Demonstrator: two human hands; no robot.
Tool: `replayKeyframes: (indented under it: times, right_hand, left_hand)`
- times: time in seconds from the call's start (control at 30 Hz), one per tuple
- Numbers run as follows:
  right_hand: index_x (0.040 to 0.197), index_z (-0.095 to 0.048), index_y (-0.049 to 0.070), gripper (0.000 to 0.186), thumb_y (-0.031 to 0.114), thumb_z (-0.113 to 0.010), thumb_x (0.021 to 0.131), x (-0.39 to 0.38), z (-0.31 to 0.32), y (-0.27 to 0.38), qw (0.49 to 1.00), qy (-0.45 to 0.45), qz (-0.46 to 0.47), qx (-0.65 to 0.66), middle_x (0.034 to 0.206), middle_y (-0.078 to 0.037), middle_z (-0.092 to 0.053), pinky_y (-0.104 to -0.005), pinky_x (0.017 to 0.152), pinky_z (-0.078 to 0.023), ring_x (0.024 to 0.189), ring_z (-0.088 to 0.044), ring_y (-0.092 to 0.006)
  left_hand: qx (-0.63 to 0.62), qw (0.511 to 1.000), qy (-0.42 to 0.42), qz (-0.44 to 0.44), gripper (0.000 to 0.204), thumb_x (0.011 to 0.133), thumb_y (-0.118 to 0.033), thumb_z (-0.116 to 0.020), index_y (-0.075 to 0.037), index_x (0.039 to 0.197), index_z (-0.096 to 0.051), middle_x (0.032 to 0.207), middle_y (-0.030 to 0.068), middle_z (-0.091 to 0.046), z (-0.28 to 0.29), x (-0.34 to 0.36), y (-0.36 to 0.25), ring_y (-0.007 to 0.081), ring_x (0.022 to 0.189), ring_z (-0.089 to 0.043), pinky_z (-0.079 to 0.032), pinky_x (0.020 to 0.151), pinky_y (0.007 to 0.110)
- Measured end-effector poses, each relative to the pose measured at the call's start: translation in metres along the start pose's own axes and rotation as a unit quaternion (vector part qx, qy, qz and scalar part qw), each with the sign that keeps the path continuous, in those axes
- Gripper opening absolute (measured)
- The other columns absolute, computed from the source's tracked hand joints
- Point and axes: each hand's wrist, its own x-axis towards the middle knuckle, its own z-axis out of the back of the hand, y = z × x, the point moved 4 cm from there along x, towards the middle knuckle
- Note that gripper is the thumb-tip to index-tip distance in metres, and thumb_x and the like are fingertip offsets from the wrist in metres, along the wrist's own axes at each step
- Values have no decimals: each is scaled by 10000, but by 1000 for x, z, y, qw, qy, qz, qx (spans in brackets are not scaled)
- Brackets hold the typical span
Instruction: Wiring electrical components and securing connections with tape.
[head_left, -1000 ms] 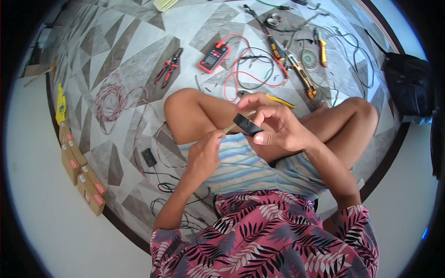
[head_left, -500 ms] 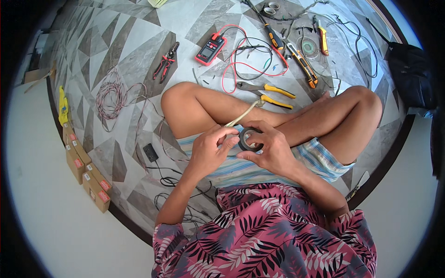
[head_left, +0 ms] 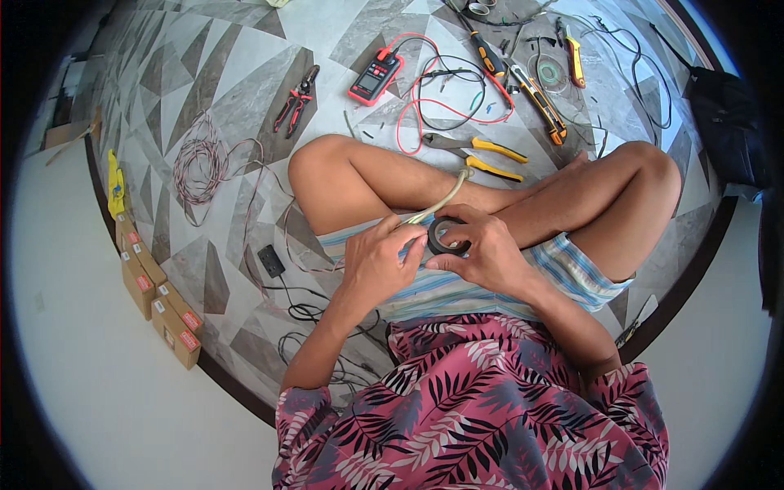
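My left hand (head_left: 380,260) is closed in a pinch on the end of a pale cable (head_left: 447,196), which runs up across my crossed legs. Fingers and thumb of my right hand (head_left: 492,255) grip a roll of black electrical tape (head_left: 434,239) by its ring, right beside the left fingertips. Whether tape stretches between the two hands is too small to tell. The cable's far end bends over near the yellow-handled pliers (head_left: 490,155) on the floor past my shin.
Beyond my legs lie a red-and-black multimeter (head_left: 376,78) with looped leads, red-handled pliers (head_left: 295,104), a screwdriver (head_left: 485,54) and utility knives (head_left: 540,106). Left are a coil of twisted wire (head_left: 198,170), a black power box (head_left: 270,261) and cardboard boxes (head_left: 174,333). A black bag (head_left: 723,122) stands right.
The view has shifted slightly. My left fingers have curled in closer to the tape roll, and the right hand has turned the roll a little. Both hands keep their hold.
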Motion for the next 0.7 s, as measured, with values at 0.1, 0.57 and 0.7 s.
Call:
replayKeyframes:
  times: [0.1, 0.57, 0.7]
  right_hand:
    - [863, -704, -22, 349, 255, -867, 728, 3, 1, 0, 1000, 5, 19, 1, 1220, -227, -631, -360, 645, -554, 892, -690, -332]
    - [928, -678, 31, 192, 223, -689, 933, -32, -25, -62, 794, -35, -158, 585, 1405, -157, -536, -372, 960, -453, 1187, -573, -225]
    - [1100, -662, 15, 291, 268, -649, 957, -12, -25, -45, 670, -19, -148, 727, 1430, -135, -524, -381, 968, -489, 1203, -576, -235]
  left_hand:
    - [33, 999, -21, -22, 104, 818, -131, -711, -120, 920, -695, 765, 61, -607, -4, 1, 1, 273, 640, -643, -466, 531, 395]
    - [-78, 991, 32, 99, 205, 1037, -203, -485, -61, 1102, -618, 905, 155, -675, 3, 3, 9, 365, 757, -652, -519, 675, 411]
    - [-68, 995, 32, 58, 253, 1042, -197, -483, -23, 1154, -629, 954, 182, -660, 5, 1, 1, 371, 828, -648, -496, 754, 435]
